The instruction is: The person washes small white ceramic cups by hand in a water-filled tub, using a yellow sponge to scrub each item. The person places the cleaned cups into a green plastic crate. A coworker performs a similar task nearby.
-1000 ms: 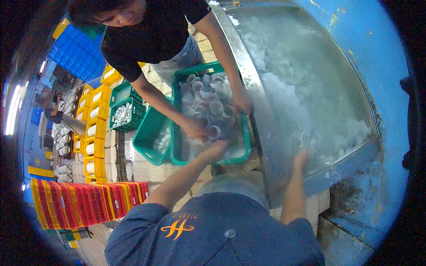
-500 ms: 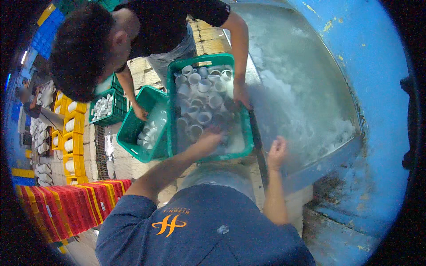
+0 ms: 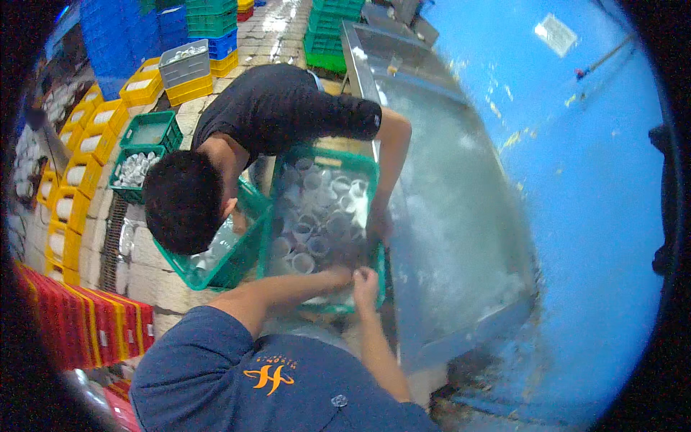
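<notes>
A green crate (image 3: 270,248) in front of me is filled with white, hollow, cup-shaped pieces (image 3: 317,246), under a hazy surface at its near end. My left hand (image 3: 337,279) reaches over the near part of this crate; motion smears its fingers. Close beside it, at the near right corner, my right hand (image 3: 366,286) is closed with its fingertips pressed together. Whatever it might hold is too small to make out. Across from me a co-worker's hand (image 3: 378,225) is at the crate's right rim. The co-worker's other arm reaches into a second green crate (image 3: 188,277).
A metal tank (image 3: 414,302) of cloudy water stands along the right, before a blue wall (image 3: 583,187). Yellow crates (image 3: 65,209) with white rolls line the left. Red crates (image 3: 93,317) are stacked at the lower left; blue crates (image 3: 119,43) stand farther back.
My right hand has moved left from beside the tank to the crate, close to my left hand. My view has tilted up, and the co-worker bends lower over the second crate.
</notes>
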Demonstrator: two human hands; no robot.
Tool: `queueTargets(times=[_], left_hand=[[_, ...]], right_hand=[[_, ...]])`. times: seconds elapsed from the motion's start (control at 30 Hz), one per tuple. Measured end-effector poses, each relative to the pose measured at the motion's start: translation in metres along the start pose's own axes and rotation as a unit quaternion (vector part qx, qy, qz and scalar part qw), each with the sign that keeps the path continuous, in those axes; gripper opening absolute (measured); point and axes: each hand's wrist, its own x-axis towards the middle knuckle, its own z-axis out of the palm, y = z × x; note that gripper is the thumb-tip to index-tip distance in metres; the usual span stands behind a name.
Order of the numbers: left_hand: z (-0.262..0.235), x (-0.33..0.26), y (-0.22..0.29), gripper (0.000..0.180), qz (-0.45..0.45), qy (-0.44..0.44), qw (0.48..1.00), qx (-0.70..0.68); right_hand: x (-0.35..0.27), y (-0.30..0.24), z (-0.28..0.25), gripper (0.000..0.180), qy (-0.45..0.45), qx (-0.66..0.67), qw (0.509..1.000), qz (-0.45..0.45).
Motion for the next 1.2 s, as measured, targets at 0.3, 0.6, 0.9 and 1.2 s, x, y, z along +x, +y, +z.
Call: queueTargets(times=[0.3, 0.6, 0.9, 1.2], left_hand=[[-0.059, -0.02, 0.05, 0.041, -0.076, 0.131, 0.989, -0.007], [-0.077, -0.056, 0.117, 0.031, -0.171, 0.269, 0.945, 0.08], [-0.04, -0.038, 0.116, 0.03, -0.133, 0.309, 0.886, -0.318], [-0.072, -0.068, 0.152, 0.023, -0.113, 0.301, 0.923, -0.213]], right_hand=[[0.01, 0.014, 0.009, 0.056, -0.038, 0.011, 0.999, 0.019], [0.044, -0.001, -0.005, 0.057, -0.155, 0.28, 0.86, 0.398], [0.08, 0.058, 0.026, 0.038, -0.027, 0.076, 0.982, -0.169], [0.061, 0.0, -0.008, 0.049, -0.15, 0.238, 0.96, -0.005]])
